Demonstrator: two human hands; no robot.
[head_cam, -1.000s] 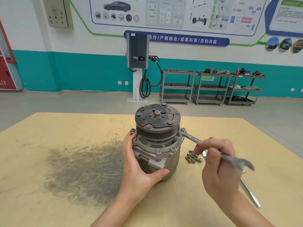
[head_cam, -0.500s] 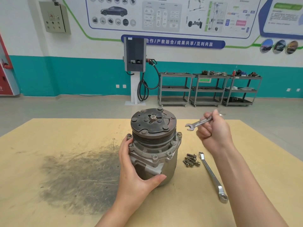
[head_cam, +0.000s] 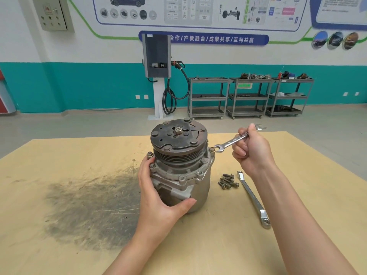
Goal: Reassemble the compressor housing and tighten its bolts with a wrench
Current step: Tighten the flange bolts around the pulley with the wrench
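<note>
The grey metal compressor (head_cam: 179, 165) stands upright in the middle of the wooden table (head_cam: 278, 225), its rusty pulley plate on top. My left hand (head_cam: 158, 197) wraps around its left and front side, thumb across the front. My right hand (head_cam: 251, 151) grips a chrome open-ended wrench (head_cam: 232, 140) to the right of the compressor. The wrench's lower jaw sits at the bolt (head_cam: 212, 149) on the housing's right flange. More bolts stand along the flange rim.
A small pile of loose bolts (head_cam: 227, 180) lies right of the compressor, with a second, longer wrench (head_cam: 253, 197) beside it. A dark grey smear (head_cam: 89, 207) covers the table's left part. Carts and a charging post stand far behind.
My right hand lifted the wrench off the right flange bolt, swung it up and back, and has now brought its jaw down to that bolt again. My left hand stayed on the compressor.
</note>
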